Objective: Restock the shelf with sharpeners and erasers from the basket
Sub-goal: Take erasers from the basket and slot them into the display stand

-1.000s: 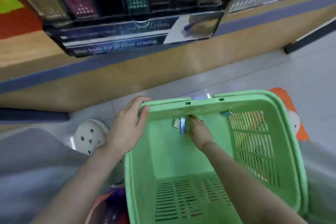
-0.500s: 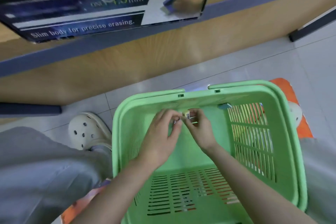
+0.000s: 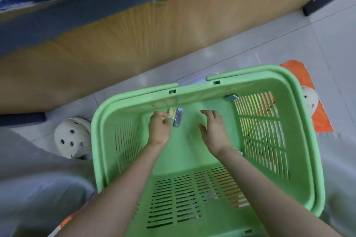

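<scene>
Deep in the green basket (image 3: 188,159) at mid-frame, the left hand (image 3: 159,130) pinches a yellow packet (image 3: 171,113) and a blue packet (image 3: 178,117), likely freeing the empty, loose-fingered right hand (image 3: 213,128) for the blue piece (image 3: 231,97) toward the upper right.

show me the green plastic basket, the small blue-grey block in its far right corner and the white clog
green plastic basket (image 3: 260,81): head view, on its far rim
small blue-grey block (image 3: 231,97): head view, on its top face
white clog (image 3: 71,138): head view, on its toe
</scene>
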The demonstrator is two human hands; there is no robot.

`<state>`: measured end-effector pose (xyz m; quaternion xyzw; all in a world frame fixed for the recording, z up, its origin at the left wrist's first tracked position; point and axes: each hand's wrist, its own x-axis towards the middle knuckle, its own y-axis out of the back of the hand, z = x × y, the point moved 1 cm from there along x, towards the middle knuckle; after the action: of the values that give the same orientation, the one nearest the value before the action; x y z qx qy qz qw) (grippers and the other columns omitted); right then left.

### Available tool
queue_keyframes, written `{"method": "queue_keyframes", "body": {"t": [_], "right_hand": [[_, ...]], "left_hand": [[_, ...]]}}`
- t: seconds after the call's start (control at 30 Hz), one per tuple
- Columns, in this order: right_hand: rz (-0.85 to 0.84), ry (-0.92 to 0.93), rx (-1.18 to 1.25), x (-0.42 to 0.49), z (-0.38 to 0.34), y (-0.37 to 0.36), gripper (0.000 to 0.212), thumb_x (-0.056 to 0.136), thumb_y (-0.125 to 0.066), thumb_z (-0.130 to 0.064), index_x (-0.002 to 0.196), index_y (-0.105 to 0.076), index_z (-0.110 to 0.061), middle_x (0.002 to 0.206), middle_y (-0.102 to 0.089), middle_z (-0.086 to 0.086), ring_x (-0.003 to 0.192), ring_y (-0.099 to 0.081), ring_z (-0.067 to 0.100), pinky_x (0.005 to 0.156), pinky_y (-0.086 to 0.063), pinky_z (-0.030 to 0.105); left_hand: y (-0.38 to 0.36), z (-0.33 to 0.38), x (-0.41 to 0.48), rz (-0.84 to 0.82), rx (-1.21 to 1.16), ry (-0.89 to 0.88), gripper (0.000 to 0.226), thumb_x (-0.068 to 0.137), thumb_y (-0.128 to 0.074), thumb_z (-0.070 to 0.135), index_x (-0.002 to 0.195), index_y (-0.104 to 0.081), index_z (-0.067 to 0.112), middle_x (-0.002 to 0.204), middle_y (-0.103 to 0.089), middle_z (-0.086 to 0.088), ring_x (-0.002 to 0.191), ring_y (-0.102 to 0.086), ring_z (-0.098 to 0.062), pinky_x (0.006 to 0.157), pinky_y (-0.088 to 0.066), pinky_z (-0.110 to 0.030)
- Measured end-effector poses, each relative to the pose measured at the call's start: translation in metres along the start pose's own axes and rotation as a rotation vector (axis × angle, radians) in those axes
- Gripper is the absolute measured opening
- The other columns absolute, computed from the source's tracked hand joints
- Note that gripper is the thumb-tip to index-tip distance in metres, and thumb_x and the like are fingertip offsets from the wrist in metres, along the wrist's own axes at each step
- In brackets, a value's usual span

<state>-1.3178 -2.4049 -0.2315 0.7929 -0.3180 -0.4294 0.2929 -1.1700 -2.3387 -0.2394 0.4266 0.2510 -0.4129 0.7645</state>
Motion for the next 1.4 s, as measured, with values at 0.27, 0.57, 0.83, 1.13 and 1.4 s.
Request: {"method": "queue_keyframes", "body": {"t": [0.27, 0.57, 0.83, 1.13, 1.4], "right_hand": [[-0.379, -0.260, -0.433, -0.026, 0.076, 0.016, 0.059, 0.085, -0.067, -0.018, 0.136, -0.038, -0.014, 0.136, -0.045, 0.008, 0.113, -0.054, 0.022, 0.095, -0.049, 0.033], [-0.488, -0.175, -0.524, -0.026, 0.091, 0.011, 0.040, 0.089, -0.054, 0.005, 0.126, -0.048, -0.009, 0.119, -0.057, 0.011, 0.102, -0.059, 0.021, 0.092, -0.050, 0.030], [-0.225, -0.379, 0.112, -0.021, 0.083, 0.020, 0.011, 0.088, -0.064, -0.010, 0.099, -0.064, -0.008, 0.096, -0.067, 0.007, 0.087, -0.062, 0.018, 0.086, -0.052, 0.025], [0.071, -0.257, 0.657, -0.021, 0.027, 0.033, 0.010, 0.078, -0.074, -0.020, 0.078, -0.065, -0.018, 0.075, -0.068, -0.001, 0.070, -0.066, 0.010, 0.070, -0.055, 0.019], [-0.119, -0.311, 0.181, -0.021, 0.070, 0.030, 0.031, 0.090, -0.061, -0.022, 0.117, -0.055, -0.009, 0.112, -0.062, 0.003, 0.103, -0.060, 0.018, 0.096, -0.048, 0.033]], "left_hand": [[-0.037, -0.016, 0.021, 0.133, 0.161, -0.078, 0.056, 0.074, -0.079, 0.027, 0.117, -0.053, 0.003, 0.122, -0.047, -0.015, 0.111, -0.051, -0.033, 0.087, -0.041, -0.035], [-0.054, -0.020, 0.024, 0.172, 0.248, -0.149, 0.025, 0.089, -0.064, 0.023, 0.105, -0.059, 0.005, 0.113, -0.053, -0.013, 0.092, -0.057, -0.033, 0.068, -0.040, -0.032], [-0.057, -0.014, 0.003, -0.183, -0.056, -0.081, 0.008, 0.099, -0.044, 0.015, 0.099, -0.052, 0.015, 0.073, -0.058, -0.008, 0.059, -0.054, -0.022, 0.053, -0.044, -0.024], [-0.048, 0.020, -0.045, -0.686, -0.605, 0.117, 0.016, 0.098, -0.047, 0.015, 0.108, -0.059, 0.011, 0.110, -0.065, -0.014, 0.071, -0.068, -0.023, 0.070, -0.059, -0.034], [-0.020, 0.030, -0.051, -0.473, -0.574, 0.040, 0.022, 0.086, -0.063, 0.005, 0.107, -0.061, 0.007, 0.095, -0.066, -0.011, 0.066, -0.066, -0.014, 0.068, -0.058, -0.025]]}}
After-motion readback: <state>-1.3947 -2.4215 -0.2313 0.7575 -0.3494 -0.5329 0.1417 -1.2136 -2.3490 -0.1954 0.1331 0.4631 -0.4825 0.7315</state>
